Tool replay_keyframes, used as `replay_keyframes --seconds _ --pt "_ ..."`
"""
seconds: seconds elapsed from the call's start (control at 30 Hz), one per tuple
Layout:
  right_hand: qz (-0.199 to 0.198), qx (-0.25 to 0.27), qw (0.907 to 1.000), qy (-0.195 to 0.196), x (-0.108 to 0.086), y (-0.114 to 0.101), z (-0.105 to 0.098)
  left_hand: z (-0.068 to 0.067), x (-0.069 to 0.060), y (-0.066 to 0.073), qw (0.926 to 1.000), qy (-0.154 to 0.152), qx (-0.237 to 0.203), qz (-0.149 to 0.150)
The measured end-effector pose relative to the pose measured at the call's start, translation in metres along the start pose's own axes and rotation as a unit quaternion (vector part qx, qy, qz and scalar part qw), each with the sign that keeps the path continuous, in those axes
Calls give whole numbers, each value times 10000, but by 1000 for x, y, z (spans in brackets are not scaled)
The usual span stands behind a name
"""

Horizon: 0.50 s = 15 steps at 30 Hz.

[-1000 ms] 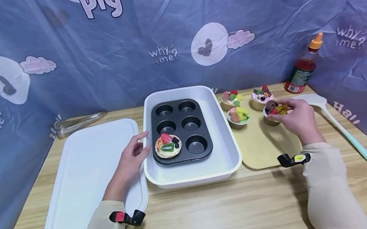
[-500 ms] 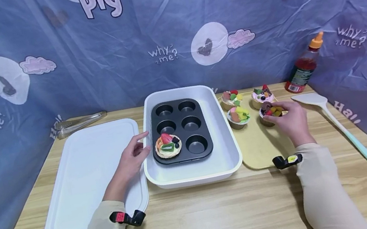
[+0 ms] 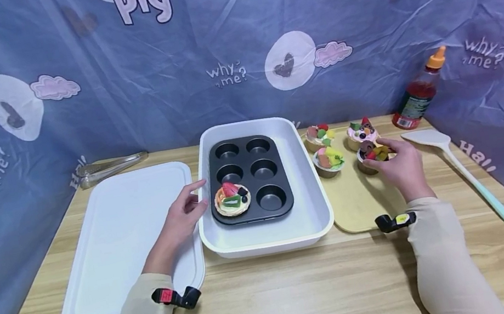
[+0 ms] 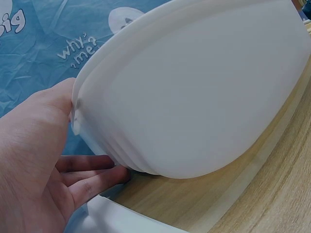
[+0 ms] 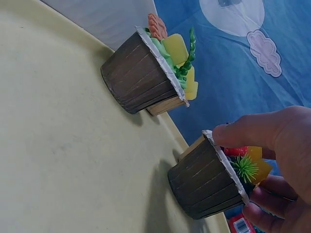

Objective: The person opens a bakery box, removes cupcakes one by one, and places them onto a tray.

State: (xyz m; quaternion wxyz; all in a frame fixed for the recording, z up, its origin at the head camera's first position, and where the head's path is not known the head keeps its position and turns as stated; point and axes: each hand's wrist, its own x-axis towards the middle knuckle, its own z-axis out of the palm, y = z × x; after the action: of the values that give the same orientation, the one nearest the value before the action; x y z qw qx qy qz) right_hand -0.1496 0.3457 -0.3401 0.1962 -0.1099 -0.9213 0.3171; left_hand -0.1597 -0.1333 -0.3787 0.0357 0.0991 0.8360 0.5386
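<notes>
In the head view my right hand (image 3: 399, 163) pinches a chocolate-and-fruit-topped cupcake (image 3: 367, 164) between thumb and fingers. The right wrist view shows the brown pleated cup of this cupcake (image 5: 206, 179) close over the yellow board (image 5: 73, 141); whether its base touches is unclear. Another cupcake (image 5: 141, 73) stands beside it. My left hand (image 3: 181, 217) holds the left rim of a white basin (image 3: 312, 219), thumb at the rim and fingers against the outer wall (image 4: 184, 97). Inside lies a black muffin tin (image 3: 254, 215) with a fruit tart (image 3: 232, 200) in its front-left cup.
Several fruit cupcakes, such as the pink-creamed cupcake (image 3: 361, 133) and the green-creamed cupcake (image 3: 328, 160), stand on the yellow board. A spatula (image 3: 470, 173) and sauce bottle (image 3: 418, 93) are at right. Left are a white tray (image 3: 130, 238) and metal tongs (image 3: 109, 168).
My right hand has shifted slightly left with the chocolate-topped cupcake, then stayed nearly still. My left hand keeps its place at the basin rim.
</notes>
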Motion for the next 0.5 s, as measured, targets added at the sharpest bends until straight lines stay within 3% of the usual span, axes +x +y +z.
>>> replay_keyframes --seconds 0.3,0.5 --pt "-35 84 9998 149 -1 -7 -6 0 -1 2 10000 -18 31 -52" --pt "-181 210 9993 264 -2 -28 -15 1 -1 2 10000 8 -1 -22"
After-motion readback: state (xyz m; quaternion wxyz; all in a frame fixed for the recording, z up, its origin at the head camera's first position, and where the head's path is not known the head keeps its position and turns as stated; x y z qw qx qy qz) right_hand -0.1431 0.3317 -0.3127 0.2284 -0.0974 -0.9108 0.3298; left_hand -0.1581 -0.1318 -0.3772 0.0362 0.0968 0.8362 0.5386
